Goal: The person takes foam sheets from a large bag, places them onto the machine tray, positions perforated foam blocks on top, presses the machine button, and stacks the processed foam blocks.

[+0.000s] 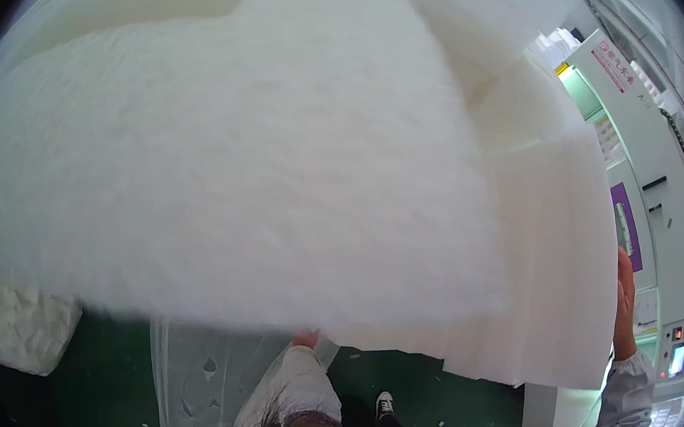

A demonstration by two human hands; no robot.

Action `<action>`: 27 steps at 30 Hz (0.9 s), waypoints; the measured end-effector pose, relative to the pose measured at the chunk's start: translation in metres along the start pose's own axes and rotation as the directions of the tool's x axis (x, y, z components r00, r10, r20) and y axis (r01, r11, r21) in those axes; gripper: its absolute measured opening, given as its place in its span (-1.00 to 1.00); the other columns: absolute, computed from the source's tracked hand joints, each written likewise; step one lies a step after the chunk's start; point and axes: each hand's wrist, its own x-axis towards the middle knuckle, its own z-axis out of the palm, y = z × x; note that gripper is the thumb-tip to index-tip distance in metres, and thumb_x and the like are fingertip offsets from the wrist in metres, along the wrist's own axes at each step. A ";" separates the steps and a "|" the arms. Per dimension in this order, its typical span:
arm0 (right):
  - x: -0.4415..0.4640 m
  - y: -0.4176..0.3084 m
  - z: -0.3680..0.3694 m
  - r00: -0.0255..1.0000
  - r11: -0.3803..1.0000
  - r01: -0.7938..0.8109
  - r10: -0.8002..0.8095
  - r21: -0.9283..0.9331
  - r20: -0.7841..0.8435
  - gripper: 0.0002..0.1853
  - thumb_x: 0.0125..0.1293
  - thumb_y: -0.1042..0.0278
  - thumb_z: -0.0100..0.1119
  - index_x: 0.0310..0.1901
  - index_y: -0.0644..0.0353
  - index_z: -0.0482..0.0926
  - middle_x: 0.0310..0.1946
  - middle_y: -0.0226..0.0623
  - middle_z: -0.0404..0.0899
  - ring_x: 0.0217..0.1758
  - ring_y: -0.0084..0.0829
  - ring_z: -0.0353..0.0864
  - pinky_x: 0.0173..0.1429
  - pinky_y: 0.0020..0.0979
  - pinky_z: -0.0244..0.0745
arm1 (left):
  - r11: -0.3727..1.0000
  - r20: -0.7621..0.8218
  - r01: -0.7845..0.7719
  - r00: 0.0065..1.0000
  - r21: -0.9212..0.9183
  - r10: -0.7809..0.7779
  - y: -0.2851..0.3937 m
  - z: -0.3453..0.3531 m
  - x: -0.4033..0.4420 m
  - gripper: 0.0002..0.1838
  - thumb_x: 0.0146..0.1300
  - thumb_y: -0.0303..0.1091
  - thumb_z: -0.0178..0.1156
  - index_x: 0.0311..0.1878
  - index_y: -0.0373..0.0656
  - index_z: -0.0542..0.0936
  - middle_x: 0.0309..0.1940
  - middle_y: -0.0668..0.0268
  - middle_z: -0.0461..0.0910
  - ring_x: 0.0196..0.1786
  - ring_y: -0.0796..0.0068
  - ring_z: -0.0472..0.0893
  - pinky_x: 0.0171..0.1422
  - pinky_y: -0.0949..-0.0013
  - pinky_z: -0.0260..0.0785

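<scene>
A large bundle of soft white sheets (270,163) fills most of the head view, close to the camera. Its top layer looks fluffy, and smoother, paler layers with a ragged lower edge show at the right. My left hand (306,339) reaches under the bundle's lower edge; only a bit near the wrist shows, and its fingers are hidden. At the bundle's right side, my right hand (624,305) is closed against the edge, partly covered by the sheets. Between them, both hands hold the bundle up.
A pale cabinet-like machine (671,212) with a lit display stands at the right. Clear plastic sheeting (199,403) hangs or lies below the bundle. A crumpled white bag (25,330) is at the far left. A shoe (385,405) shows on the green floor (118,387).
</scene>
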 end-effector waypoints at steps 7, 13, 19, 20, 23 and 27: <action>-0.001 0.001 -0.010 0.999 1.000 -0.011 0.011 0.002 -0.053 -0.55 0.35 0.25 -0.20 0.24 0.22 0.26 0.18 -0.14 0.34 0.22 -0.25 0.33 0.24 -0.30 0.24 | 0.964 -0.122 0.186 0.970 -0.191 -0.211 0.016 0.004 -0.022 -0.50 0.14 -0.05 0.13 0.08 -0.13 0.44 -0.07 0.29 0.51 -0.07 0.37 0.48 0.03 0.40 0.28; 0.011 -0.020 -0.046 1.000 1.000 0.009 -0.009 0.006 -0.007 -0.59 0.29 0.36 -0.12 0.15 0.30 0.37 0.11 -0.17 0.43 0.14 -0.30 0.39 0.22 -0.39 0.24 | 0.938 -0.005 -0.098 0.994 0.334 0.106 0.032 0.009 -0.109 -0.52 0.16 -0.02 0.09 0.07 -0.12 0.45 -0.10 0.27 0.51 -0.05 0.39 0.48 0.02 0.38 0.29; 0.028 -0.029 -0.116 0.985 0.995 0.102 -0.102 0.003 0.142 -0.62 0.35 0.33 -0.11 0.14 0.28 0.40 0.13 -0.20 0.43 0.16 -0.30 0.41 0.23 -0.42 0.27 | 0.906 -0.238 0.303 0.942 0.297 -0.237 0.035 0.039 -0.190 -0.46 0.15 0.08 0.06 0.14 0.00 0.42 -0.01 0.28 0.48 0.00 0.34 0.46 0.06 0.29 0.28; 0.037 -0.014 -0.137 0.899 0.858 0.435 -0.395 -0.273 0.190 -0.62 0.35 0.31 -0.10 0.15 0.27 0.39 0.14 -0.20 0.42 0.16 -0.29 0.41 0.23 -0.42 0.28 | 0.891 -0.216 0.311 0.944 0.331 -0.249 0.029 0.050 -0.195 -0.46 0.15 0.08 0.06 0.14 0.00 0.42 -0.01 0.28 0.48 0.00 0.34 0.46 0.06 0.29 0.28; 0.043 -0.013 -0.192 0.841 0.794 0.539 -0.487 -0.282 0.237 -0.56 0.33 0.20 -0.05 0.16 0.27 0.39 0.13 -0.23 0.44 0.20 -0.36 0.37 0.26 -0.40 0.24 | 0.868 -0.096 0.303 0.953 0.393 -0.289 0.015 0.083 -0.194 -0.47 0.15 0.09 0.07 0.13 0.02 0.42 -0.01 0.28 0.48 -0.02 0.33 0.48 0.04 0.28 0.30; 0.002 -0.049 -0.274 0.853 0.827 0.512 -0.460 -0.230 0.245 -0.53 0.34 0.09 -0.09 0.16 0.23 0.37 0.10 -0.18 0.45 0.13 -0.34 0.45 0.22 -0.40 0.34 | 0.877 0.097 0.313 0.924 0.366 -0.370 -0.017 0.153 -0.192 -0.49 0.15 0.07 0.09 0.12 0.04 0.43 -0.02 0.26 0.49 -0.05 0.32 0.50 0.01 0.26 0.34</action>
